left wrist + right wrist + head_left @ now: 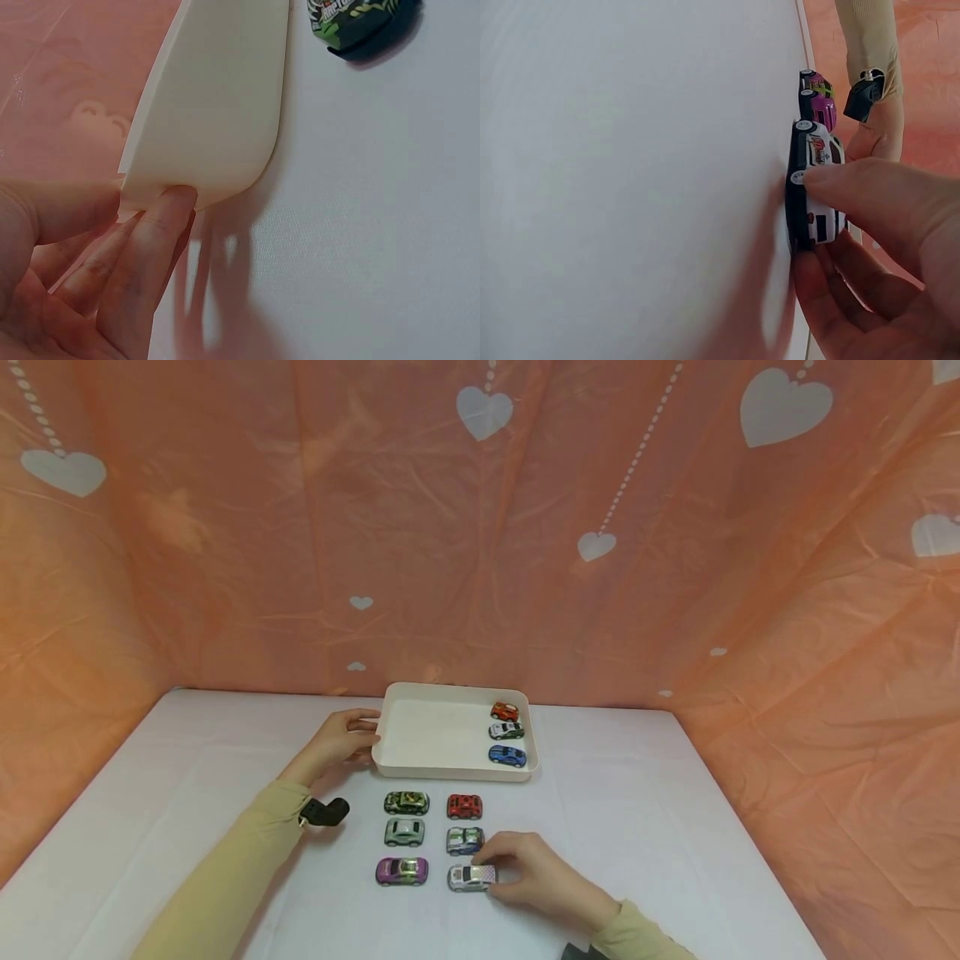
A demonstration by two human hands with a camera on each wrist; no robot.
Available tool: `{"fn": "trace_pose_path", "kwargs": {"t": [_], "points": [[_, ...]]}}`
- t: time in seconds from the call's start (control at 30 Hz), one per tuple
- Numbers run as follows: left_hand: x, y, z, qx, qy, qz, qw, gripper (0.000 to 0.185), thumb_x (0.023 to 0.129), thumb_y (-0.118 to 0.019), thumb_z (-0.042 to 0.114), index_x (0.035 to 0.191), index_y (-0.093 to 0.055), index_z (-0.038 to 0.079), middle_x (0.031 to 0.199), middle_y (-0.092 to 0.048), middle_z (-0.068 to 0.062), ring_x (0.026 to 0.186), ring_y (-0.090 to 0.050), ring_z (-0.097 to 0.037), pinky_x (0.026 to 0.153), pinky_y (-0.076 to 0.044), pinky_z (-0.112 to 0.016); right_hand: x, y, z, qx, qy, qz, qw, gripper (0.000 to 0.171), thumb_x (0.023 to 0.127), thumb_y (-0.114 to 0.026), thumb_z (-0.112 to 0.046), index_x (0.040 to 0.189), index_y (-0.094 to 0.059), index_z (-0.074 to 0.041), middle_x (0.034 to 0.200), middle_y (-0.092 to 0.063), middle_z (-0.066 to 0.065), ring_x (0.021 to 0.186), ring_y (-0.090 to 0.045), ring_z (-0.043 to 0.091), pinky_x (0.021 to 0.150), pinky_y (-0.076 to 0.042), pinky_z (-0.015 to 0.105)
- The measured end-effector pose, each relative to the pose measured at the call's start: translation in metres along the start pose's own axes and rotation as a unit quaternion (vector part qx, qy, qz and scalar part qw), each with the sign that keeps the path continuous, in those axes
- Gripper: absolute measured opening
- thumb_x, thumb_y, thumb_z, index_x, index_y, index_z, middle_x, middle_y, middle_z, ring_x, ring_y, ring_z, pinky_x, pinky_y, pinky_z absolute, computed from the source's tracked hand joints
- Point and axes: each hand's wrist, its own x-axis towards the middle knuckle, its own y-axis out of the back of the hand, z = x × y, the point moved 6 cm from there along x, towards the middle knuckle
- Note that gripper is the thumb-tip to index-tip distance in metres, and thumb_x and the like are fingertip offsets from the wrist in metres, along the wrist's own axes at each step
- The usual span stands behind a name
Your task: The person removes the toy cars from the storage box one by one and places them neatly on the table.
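Note:
A white tray (420, 727) stands at the back middle of the table, with a red car (505, 711), a white car (506, 730) and a blue car (507, 756) lined up along its right side. My left hand (367, 735) holds the tray's left rim; the left wrist view shows the thumb above and the fingers (154, 240) under the tray's corner (217, 112). My right hand (495, 870) pinches a silver-white toy car (468, 877) that sits on the table at the front right of the loose cars. Fingers (870, 191) lie over this car (817, 161).
Near the tray stand a camouflage green car (407, 802), a red car (464, 807), a grey-green car (404, 832), a white and blue car (465, 840) and a purple car (402, 871). Orange heart-print cloth (225, 543) walls the white table (675, 827) on three sides.

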Motion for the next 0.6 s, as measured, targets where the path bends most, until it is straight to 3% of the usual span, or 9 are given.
{"fn": "trace_pose_path", "kwargs": {"t": [0.3, 0.43, 0.6], "points": [[-0.002, -0.001, 0.002, 0.008, 0.007, 0.0, 0.9999, 0.052, 0.092, -0.06, 0.004, 0.14, -0.04, -0.004, 0.13, -0.05, -0.029, 0.092, -0.065, -0.024, 0.07, -0.057, -0.034, -0.001, 0.003, 0.003, 0.004, 0.011, 0.01, 1.0, 0.033, 0.079, -0.077, -0.007, 0.109, -0.069, -0.019, 0.108, -0.065, -0.01, 0.102, -0.059, 0.007, 0.093, -0.047, 0.028], [-0.002, 0.0, 0.002, 0.01, 0.008, 0.001, 0.9999, 0.052, 0.092, -0.06, 0.004, 0.14, -0.041, -0.004, 0.13, -0.051, -0.029, 0.092, -0.064, -0.024, 0.07, -0.057, -0.034, -0.001, 0.006, 0.004, 0.01, -0.005, 0.006, 1.0, 0.033, 0.08, -0.076, -0.008, 0.11, -0.069, -0.02, 0.109, -0.065, -0.012, 0.103, -0.059, 0.006, 0.093, -0.047, 0.028], [-0.001, 0.0, 0.002, 0.005, 0.004, 0.003, 1.0, 0.052, 0.092, -0.06, 0.002, 0.139, -0.041, -0.005, 0.129, -0.051, -0.03, 0.09, -0.065, -0.023, 0.069, -0.057, -0.034, 0.0, 0.017, -0.002, 0.009, 0.003, 0.004, 1.0, 0.036, 0.079, -0.074, -0.001, 0.112, -0.068, -0.014, 0.11, -0.066, -0.005, 0.101, -0.061, 0.013, 0.091, -0.048, 0.03]]}}
